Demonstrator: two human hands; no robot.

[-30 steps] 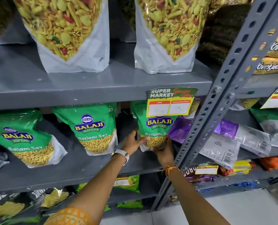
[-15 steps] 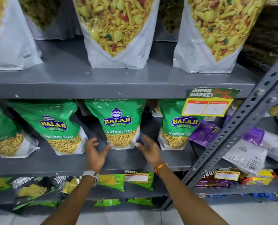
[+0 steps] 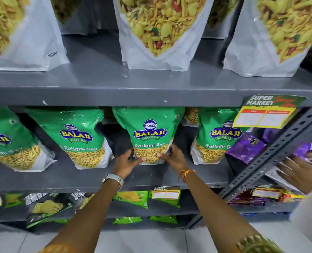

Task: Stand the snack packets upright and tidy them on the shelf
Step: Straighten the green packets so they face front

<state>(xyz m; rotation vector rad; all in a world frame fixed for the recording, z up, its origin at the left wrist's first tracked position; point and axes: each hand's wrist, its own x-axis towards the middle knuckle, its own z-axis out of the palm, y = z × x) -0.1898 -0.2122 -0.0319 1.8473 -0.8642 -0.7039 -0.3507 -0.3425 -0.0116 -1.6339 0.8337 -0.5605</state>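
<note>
Several green Balaji Ratlami Sev packets stand in a row on the grey middle shelf. My left hand and my right hand grip the bottom corners of the middle packet, which stands upright. The packet to its left leans to the left. Another packet stands to the right, partly behind a price tag. A further one at the far left leans too.
Big white mixture pouches stand on the shelf above. Purple packets lie beside the slotted upright post. Another person's hand reaches into the right bay. Chips packets fill the shelf below.
My view has shifted left along the shelf. Both hands left the right packet, came apart, and have now closed on the bottom of the middle packet. Another person's hand has appeared at the right.
</note>
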